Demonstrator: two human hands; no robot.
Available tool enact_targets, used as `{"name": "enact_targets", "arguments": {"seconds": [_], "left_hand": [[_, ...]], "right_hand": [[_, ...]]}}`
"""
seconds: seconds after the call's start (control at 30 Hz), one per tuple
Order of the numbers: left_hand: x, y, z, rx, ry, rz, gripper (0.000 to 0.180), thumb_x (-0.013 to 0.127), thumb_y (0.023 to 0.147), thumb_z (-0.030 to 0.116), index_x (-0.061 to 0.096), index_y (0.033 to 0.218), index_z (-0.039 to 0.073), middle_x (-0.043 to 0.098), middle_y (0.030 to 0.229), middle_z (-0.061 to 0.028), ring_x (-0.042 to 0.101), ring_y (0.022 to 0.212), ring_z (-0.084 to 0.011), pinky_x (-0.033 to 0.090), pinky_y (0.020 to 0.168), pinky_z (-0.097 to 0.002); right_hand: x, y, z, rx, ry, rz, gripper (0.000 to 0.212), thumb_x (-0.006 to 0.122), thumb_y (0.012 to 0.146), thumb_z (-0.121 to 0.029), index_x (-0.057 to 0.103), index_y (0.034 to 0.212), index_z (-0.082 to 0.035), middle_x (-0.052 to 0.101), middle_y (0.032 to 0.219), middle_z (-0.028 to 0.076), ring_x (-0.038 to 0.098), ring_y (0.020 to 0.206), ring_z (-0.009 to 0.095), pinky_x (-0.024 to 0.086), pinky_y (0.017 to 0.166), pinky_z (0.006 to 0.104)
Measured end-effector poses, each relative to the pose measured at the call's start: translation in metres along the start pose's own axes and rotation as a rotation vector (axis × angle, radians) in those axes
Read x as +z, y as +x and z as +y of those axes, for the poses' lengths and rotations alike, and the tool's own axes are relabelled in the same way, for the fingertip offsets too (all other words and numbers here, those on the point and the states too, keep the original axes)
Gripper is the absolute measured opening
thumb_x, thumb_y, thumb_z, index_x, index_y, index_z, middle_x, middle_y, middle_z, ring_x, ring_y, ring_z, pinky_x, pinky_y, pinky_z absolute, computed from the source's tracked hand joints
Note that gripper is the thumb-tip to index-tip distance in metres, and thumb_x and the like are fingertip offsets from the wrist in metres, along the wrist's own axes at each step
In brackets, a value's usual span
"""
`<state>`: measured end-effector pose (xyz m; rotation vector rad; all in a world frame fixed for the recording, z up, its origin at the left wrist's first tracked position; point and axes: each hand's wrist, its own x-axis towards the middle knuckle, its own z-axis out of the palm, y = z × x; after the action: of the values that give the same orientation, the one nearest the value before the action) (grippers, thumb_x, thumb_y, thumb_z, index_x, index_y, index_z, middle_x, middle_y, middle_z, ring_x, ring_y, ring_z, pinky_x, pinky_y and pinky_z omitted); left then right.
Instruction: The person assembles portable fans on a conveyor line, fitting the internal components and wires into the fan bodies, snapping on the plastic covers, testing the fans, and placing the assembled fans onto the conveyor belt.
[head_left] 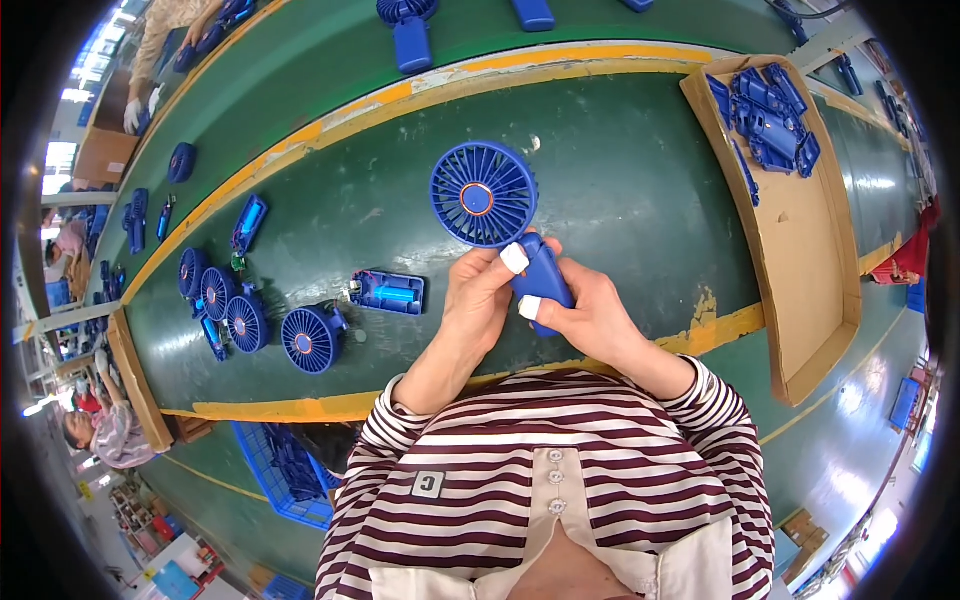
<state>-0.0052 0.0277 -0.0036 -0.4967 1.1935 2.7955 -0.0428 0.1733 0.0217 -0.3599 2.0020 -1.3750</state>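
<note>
A blue handheld fan (484, 200) is held upright over the green bench, its round grille facing up and its handle toward me. My left hand (478, 300) is closed on the left side of the handle, near the neck. From the right, my right hand (602, 315) grips the lower handle. Both thumbs wear white coverings and press on the handle; the fingers beneath are mostly hidden. Left of my left hand lies an open handle shell (390, 293) with a light-blue battery and wires. Farther left sits a loose fan head (311, 340).
Several more fan heads (246, 322) and another open shell (248, 225) lie at the left. At the right, a cardboard tray (815, 290) holds blue plastic shells (768, 120). Beyond a yellow-edged strip, a green surface carries fans (411, 40). A blue crate (262, 470) stands below the bench.
</note>
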Motion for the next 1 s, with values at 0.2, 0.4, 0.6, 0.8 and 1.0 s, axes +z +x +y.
{"name": "enact_targets", "arguments": {"seconds": [0.2, 0.4, 0.6, 0.8, 1.0], "left_hand": [[0.005, -0.002, -0.001, 0.044, 0.031, 0.019, 0.031, 0.06, 0.082, 0.018, 0.055, 0.103, -0.003, 0.062, 0.098, -0.0196, 0.06, 0.092, -0.0254, 0.049, 0.083, -0.035], [0.006, -0.005, -0.002, 0.053, 0.029, 0.033, 0.029, 0.06, 0.082, 0.015, 0.055, 0.104, -0.003, 0.062, 0.098, -0.019, 0.061, 0.091, -0.0245, 0.05, 0.082, -0.0344], [0.007, -0.004, -0.007, 0.073, 0.068, -0.022, 0.033, 0.061, 0.08, 0.009, 0.053, 0.11, -0.002, 0.061, 0.104, -0.0181, 0.06, 0.093, -0.022, 0.05, 0.082, -0.0334], [0.007, -0.001, -0.012, 0.123, 0.12, 0.001, 0.032, 0.061, 0.078, 0.001, 0.053, 0.108, -0.004, 0.061, 0.105, -0.0153, 0.062, 0.082, -0.0167, 0.052, 0.064, -0.026], [0.005, -0.004, -0.002, 0.065, 0.094, 0.039, 0.039, 0.058, 0.081, 0.008, 0.047, 0.118, 0.0, 0.059, 0.108, -0.0174, 0.061, 0.089, -0.0204, 0.051, 0.067, -0.0266]], "right_hand": [[0.001, -0.001, -0.001, -0.014, 0.064, 0.015, 0.029, 0.061, 0.076, -0.014, 0.054, 0.097, 0.004, 0.058, 0.078, 0.008, 0.056, 0.069, 0.012, 0.048, 0.063, 0.0269], [0.003, -0.002, 0.001, -0.032, 0.091, 0.015, 0.028, 0.061, 0.075, -0.013, 0.054, 0.096, 0.004, 0.059, 0.077, 0.007, 0.056, 0.068, 0.011, 0.048, 0.062, 0.0259], [0.002, 0.003, 0.008, -0.002, 0.132, 0.053, 0.026, 0.062, 0.074, -0.011, 0.054, 0.095, 0.004, 0.059, 0.075, 0.006, 0.055, 0.066, 0.009, 0.047, 0.058, 0.0242], [0.002, 0.005, 0.006, 0.026, 0.328, 0.009, 0.023, 0.059, 0.076, -0.007, 0.053, 0.095, 0.005, 0.06, 0.075, 0.007, 0.058, 0.063, 0.012, 0.047, 0.057, 0.0235], [0.004, 0.015, -0.003, 0.0, 0.499, -0.089, 0.022, 0.06, 0.078, -0.008, 0.054, 0.094, 0.005, 0.06, 0.076, 0.01, 0.059, 0.062, 0.016, 0.05, 0.057, 0.0267]]}}
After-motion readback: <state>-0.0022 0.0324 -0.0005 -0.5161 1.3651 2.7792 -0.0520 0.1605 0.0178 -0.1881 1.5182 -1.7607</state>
